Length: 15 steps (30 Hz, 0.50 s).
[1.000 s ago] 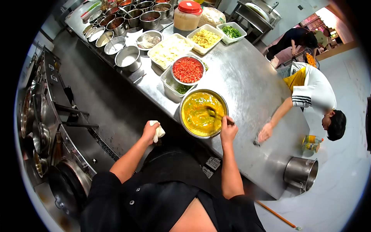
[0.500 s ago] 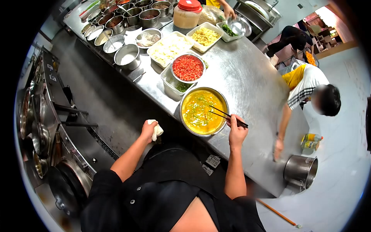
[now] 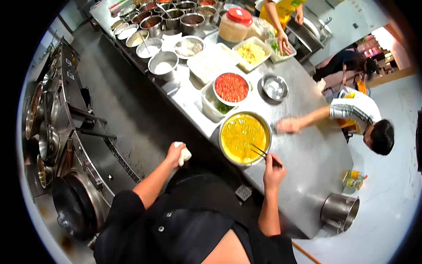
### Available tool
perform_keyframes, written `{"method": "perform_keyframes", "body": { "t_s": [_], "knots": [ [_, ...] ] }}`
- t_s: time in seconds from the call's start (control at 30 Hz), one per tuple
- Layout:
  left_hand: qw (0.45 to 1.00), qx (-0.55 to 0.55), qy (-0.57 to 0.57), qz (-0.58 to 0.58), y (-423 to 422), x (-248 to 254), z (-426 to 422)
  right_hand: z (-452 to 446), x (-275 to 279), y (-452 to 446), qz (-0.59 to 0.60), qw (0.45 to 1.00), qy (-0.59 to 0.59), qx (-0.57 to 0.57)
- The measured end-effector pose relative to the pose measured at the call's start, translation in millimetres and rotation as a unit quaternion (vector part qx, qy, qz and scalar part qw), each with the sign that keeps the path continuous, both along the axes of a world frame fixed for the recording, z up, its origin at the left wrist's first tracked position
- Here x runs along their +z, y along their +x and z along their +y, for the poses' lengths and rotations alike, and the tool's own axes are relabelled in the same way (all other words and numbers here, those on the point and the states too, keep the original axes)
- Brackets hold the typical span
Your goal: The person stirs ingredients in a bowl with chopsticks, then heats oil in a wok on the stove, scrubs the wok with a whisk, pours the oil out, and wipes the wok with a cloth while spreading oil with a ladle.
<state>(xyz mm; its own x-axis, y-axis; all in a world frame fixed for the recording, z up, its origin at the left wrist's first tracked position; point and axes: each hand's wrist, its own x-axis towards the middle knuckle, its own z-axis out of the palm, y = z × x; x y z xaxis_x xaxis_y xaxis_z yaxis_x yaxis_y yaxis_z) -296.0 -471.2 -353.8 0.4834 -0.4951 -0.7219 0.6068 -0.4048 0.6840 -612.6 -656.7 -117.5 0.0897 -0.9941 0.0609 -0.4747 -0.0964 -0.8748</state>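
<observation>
Closed around a pair of dark chopsticks (image 3: 259, 151), my right hand (image 3: 274, 169) is at the lower right rim of a metal bowl (image 3: 223, 155). The chopstick tips dip into yellow beaten egg (image 3: 244, 134) with green bits in it. My left hand (image 3: 174, 155) grips a crumpled white cloth (image 3: 184, 155) in front of my waist, away from the table edge. Beyond the egg bowl, a metal bowl of chopped red peppers (image 3: 231, 87) rests on a white plastic tub (image 3: 210, 108) that has green pieces inside.
A co-worker's hand (image 3: 289, 125) is on the steel table (image 3: 303, 176), right of the egg bowl. An empty metal bowl (image 3: 274, 87) stands behind it. Another person's hand (image 3: 283, 43) reaches into a tub of greens. A steel pot (image 3: 338, 213) is at the right; a stove (image 3: 88, 145) lies left.
The chopsticks have shifted toward the egg bowl's lower right side. The co-worker's hand has moved from the table's near end to beside the bowl. A small metal bowl now stands on the table.
</observation>
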Motion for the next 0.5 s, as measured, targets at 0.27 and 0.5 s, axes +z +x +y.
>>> {"method": "perform_keyframes", "body": {
  "t_s": [0.27,0.5],
  "knots": [
    [0.995,0.070,-0.043,0.054,31,3,19,-12,18,28,0.052,0.990,-0.124,0.049],
    [0.987,0.143,-0.029,0.063,69,5,51,-15,67,129,0.098,0.960,-0.188,0.181]
  ]
}}
